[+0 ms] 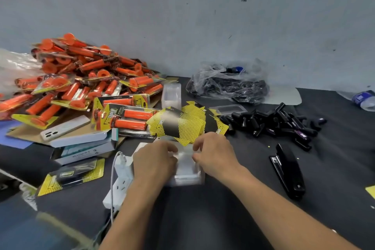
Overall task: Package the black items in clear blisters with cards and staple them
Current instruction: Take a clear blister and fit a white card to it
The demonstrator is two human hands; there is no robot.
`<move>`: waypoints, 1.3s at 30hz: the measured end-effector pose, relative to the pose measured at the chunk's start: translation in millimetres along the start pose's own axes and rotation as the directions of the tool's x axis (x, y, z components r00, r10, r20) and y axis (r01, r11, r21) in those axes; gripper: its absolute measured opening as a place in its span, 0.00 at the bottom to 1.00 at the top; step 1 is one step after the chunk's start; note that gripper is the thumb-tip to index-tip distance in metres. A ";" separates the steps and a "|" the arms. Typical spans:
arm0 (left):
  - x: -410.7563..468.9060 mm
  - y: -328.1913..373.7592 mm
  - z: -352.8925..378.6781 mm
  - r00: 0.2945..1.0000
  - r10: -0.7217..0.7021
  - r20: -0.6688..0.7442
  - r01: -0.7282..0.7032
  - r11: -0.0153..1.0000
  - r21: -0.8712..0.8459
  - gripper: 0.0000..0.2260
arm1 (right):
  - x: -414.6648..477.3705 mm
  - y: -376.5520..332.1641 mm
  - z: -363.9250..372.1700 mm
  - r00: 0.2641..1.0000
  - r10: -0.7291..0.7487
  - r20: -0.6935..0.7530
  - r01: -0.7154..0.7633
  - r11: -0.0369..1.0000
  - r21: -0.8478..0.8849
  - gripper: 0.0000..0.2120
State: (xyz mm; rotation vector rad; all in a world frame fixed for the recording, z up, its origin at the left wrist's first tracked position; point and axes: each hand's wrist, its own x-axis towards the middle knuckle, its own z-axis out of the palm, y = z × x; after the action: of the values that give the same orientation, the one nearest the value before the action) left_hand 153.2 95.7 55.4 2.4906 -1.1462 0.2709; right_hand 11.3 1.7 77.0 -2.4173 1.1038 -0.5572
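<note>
– Black items (280, 123): are many getting packed yet?
– Most are lying loose in a heap, well to the right of the hands. The left hand (156, 160) and right hand (215, 154) are both curling their fingertips onto the top clear blister (185, 157) of a stack, seemingly pinching it; it's blurred.
– Nothing going inside?
– I'm seeing no item in it. Yellow cards (182, 126) are waiting just beyond, and the stapler (288, 170) is lying untouched on the right. One finished black pack (73, 174) is sitting on the left, so I'm judging it early.
</note>
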 end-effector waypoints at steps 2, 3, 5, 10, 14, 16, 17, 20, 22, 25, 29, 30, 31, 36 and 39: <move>-3.1 0.6 0.1 1.000 0.006 -0.028 -0.007 1.000 -0.026 0.10 | -2.8 1.6 -1.0 0.999 0.009 -0.038 -0.008 1.000 0.029 0.07; -4.4 1.7 0.1 0.999 0.006 -0.040 -0.008 0.999 -0.035 0.09 | -4.1 2.2 -0.7 0.999 0.014 -0.050 -0.012 0.999 0.030 0.08; -7.5 4.7 -1.0 0.998 0.010 -0.061 -0.012 0.999 -0.040 0.09 | -6.5 2.9 0.0 0.998 0.012 -0.065 -0.012 1.000 -0.007 0.06; -9.8 8.7 -1.5 0.998 0.024 -0.056 -0.026 0.999 -0.026 0.07 | -8.8 2.3 -1.3 0.999 -0.013 -0.043 0.012 0.999 -0.030 0.07; -5.7 12.8 -5.9 0.999 0.037 0.008 -0.036 0.999 -0.029 0.07 | -9.6 -2.9 -3.7 0.998 -0.056 -0.012 0.056 0.998 -0.038 0.07; -3.0 12.0 -12.1 0.998 0.044 0.037 -0.040 0.995 -0.093 0.07 | -7.7 -1.5 -6.6 0.998 -0.049 0.045 0.048 0.999 0.017 0.10; -1.4 12.3 -16.5 0.997 0.057 0.050 -0.049 0.988 -0.143 0.08 | -5.9 0.5 -9.5 0.997 -0.037 0.072 0.033 0.998 0.062 0.11; -1.2 14.1 -31.1 0.992 0.125 -0.025 -0.128 0.961 -0.247 0.06 | -1.2 9.5 -19.3 0.995 0.011 0.096 -0.032 0.973 0.227 0.10; -0.5 15.3 -37.3 0.984 0.142 -0.111 -0.165 0.958 -0.233 0.07 | -0.6 14.2 -24.1 0.993 0.040 0.111 -0.075 0.942 0.328 0.08; -1.6 19.5 -38.0 0.986 0.026 -0.165 -0.098 0.892 -0.442 0.32 | -3.9 19.7 -28.3 0.986 0.089 0.139 -0.147 0.856 0.496 0.08; -6.2 32.1 -36.0 0.989 -0.149 -0.002 0.050 0.345 -0.937 0.33 | -10.4 31.8 -34.8 0.969 0.211 0.126 -0.231 0.611 0.757 0.09; -6.5 37.3 -32.7 0.988 -0.128 0.084 0.105 0.163 -0.981 0.28 | -12.9 35.2 -35.6 0.959 0.248 0.136 -0.250 0.520 0.817 0.10; -6.9 44.2 -28.4 0.984 -0.069 0.166 0.168 0.025 -0.985 0.23 | -15.9 38.4 -35.7 0.949 0.277 0.153 -0.265 0.432 0.862 0.10; -21.4 101.1 -0.7 0.909 0.220 0.353 0.369 -0.035 -0.929 0.16 | -38.9 54.2 -34.6 0.922 0.283 0.265 -0.349 0.309 0.885 0.11; -24.2 132.4 15.1 0.859 0.212 0.467 0.499 -0.133 -0.857 0.14 | -51.2 75.1 -44.2 0.936 0.266 0.232 -0.344 0.536 0.771 0.11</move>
State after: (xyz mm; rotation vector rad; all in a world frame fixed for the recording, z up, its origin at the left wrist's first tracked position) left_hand 36.9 27.5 68.4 1.0559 -0.5910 -1.0698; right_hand -88.0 -12.5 64.8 -1.3894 0.9175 -0.6406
